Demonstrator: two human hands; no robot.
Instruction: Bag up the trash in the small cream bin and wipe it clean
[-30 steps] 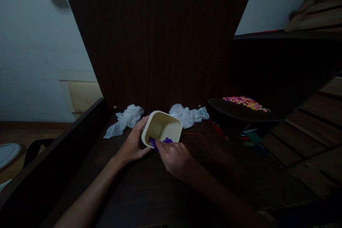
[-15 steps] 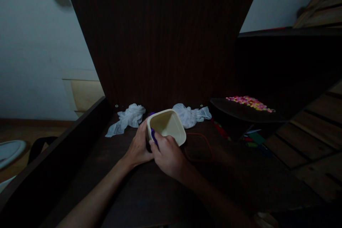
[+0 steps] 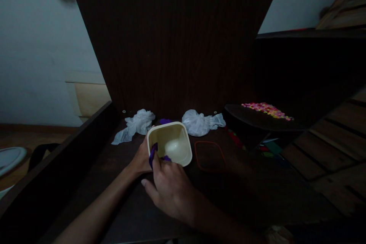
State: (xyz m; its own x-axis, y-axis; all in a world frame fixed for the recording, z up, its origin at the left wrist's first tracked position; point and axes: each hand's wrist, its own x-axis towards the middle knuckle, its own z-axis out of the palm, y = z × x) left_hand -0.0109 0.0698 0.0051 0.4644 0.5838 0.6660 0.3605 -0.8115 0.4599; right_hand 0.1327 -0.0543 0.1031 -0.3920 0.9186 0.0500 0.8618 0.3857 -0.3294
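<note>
In the head view, the left hand's (image 3: 140,159) fingers grip the container (image 3: 182,148); the right hand's (image 3: 175,190) fingers press the purple cloth (image 3: 153,154) inside; lopsided pressure could twist it loose.

Both hands are bare, with bare skin running on behind each grip. On the left hand (image 3: 141,159), the back is smooth and narrow and the fingers are largely hidden from view. Just behind that grip the wrist is slim, and behind it the left forearm (image 3: 98,203) is bare, long and lean, widening gently away from the hand. The right hand (image 3: 173,192) shows a broad, rounded back, low knuckles just behind the fingers, and a thumb (image 3: 149,190) with a short, rounded nail. Behind this grip, the right forearm (image 3: 213,215) is bare near the wrist, then too dark to make out.
</note>
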